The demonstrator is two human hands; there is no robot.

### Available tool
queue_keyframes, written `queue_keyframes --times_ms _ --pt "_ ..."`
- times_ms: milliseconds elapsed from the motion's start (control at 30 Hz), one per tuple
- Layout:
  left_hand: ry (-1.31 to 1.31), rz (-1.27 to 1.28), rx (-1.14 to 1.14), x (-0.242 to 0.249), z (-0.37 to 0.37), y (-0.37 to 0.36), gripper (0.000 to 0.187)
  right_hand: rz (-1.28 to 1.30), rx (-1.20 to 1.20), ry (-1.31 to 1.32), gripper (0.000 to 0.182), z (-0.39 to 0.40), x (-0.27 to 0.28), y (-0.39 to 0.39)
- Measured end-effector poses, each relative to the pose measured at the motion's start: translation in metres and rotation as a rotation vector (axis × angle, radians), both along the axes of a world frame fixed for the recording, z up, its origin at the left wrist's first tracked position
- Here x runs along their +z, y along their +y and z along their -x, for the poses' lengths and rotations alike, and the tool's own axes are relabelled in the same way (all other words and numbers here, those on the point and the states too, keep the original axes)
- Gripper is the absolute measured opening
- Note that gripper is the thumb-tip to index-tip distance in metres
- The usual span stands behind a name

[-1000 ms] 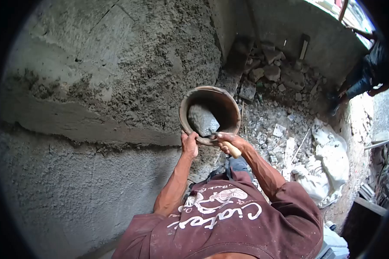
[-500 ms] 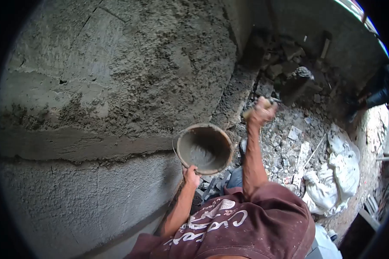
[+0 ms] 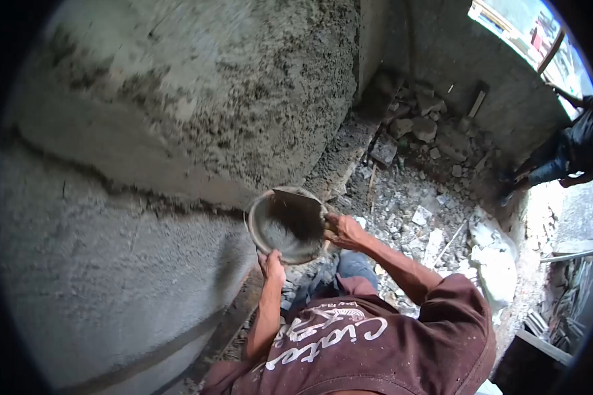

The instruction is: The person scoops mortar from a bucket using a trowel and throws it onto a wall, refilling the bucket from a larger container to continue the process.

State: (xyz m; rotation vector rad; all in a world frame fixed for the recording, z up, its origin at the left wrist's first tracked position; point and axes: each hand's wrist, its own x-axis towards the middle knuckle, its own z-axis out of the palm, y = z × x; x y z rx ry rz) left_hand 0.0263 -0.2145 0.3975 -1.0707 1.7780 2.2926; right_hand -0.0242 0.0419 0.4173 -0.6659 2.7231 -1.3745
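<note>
My left hand (image 3: 272,266) is closed on the near-left rim of a round, mortar-stained bucket (image 3: 255,230), which tilts so that its wet grey inside shows. In my right hand (image 3: 346,232) is the handle of a trowel (image 3: 298,201). Its flat, dark blade lies across the far side of the bucket's mouth, and my fingers are wrapped round the handle by the right rim. Whether mortar sits on the blade is hard to see. Close on the left rises a wall (image 3: 257,112), rough and wet-looking above, with a smoother grey part below.
Broken concrete (image 3: 423,130) and rubble cover the ground ahead and right. A white sack (image 3: 494,263) lies on the right. Another person (image 3: 566,151) is at the far right, by an opening. Scrap pieces (image 3: 563,309) lie lower right.
My right hand has swung back from the far right over the rubble, bringing the trowel to the bucket. The bucket sits slightly further left in view, and the view has turned.
</note>
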Motion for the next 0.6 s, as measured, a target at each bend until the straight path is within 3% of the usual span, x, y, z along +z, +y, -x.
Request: queue_keyframes --times_ms 33,67,100,133,167,200,233,300,367,400,433,500,567,600 --pt "-0.054 0.079 -0.05 0.005 -0.001 0.001 0.057 -0.204 0.206 0.087 0.026 -0.002 -0.029 0.005" --pt "0.005 0.148 -0.107 0.014 -0.003 0.005 0.055 -0.303 -0.076 -0.199 0.018 -0.006 -0.005 -0.006" --pt "0.06 0.16 -0.146 0.018 -0.002 0.009 0.055 -0.363 -0.176 -0.225 0.017 -0.001 0.009 -0.017" --pt "0.099 0.217 -0.112 -0.006 0.003 0.0 0.054 -0.368 -0.168 -0.141 0.019 0.001 0.013 -0.032" --pt "-0.059 0.132 -0.135 0.036 0.005 0.003 0.052 -0.366 -0.156 -0.058 0.02 -0.001 0.013 -0.048" --pt "-0.05 0.1 -0.146 0.046 0.003 0.001 0.048 -0.431 -0.109 0.005 0.021 -0.008 0.005 -0.063" --pt "0.202 0.154 -0.193 0.011 0.003 -0.011 0.048 -0.489 -0.064 0.067 0.023 -0.016 -0.001 -0.077" --pt "0.326 0.219 -0.288 0.034 -0.003 -0.017 0.052 -0.813 0.137 0.088 0.017 -0.034 0.027 -0.086" --pt "0.369 0.262 -0.277 0.057 -0.008 -0.026 0.052 -0.829 0.093 0.038 0.02 -0.04 0.057 -0.077" --pt "0.413 0.225 -0.267 0.062 -0.01 -0.03 0.052 -1.066 0.099 0.516 0.02 -0.04 0.05 -0.064" --pt "0.414 0.182 -0.284 0.052 -0.009 -0.036 0.05 -1.028 -0.182 0.871 0.022 -0.037 0.058 -0.068" --pt "0.305 0.24 -0.452 0.088 -0.013 -0.039 0.048 -0.754 -0.284 0.318 0.02 -0.017 0.06 -0.099" --pt "0.397 0.244 -0.41 0.096 -0.013 -0.039 0.049 -0.962 -0.163 0.348 0.019 -0.046 0.057 -0.13" --pt "0.49 0.236 -0.352 0.099 -0.008 -0.037 0.05 -0.772 0.048 0.246 0.017 -0.06 0.078 -0.128"
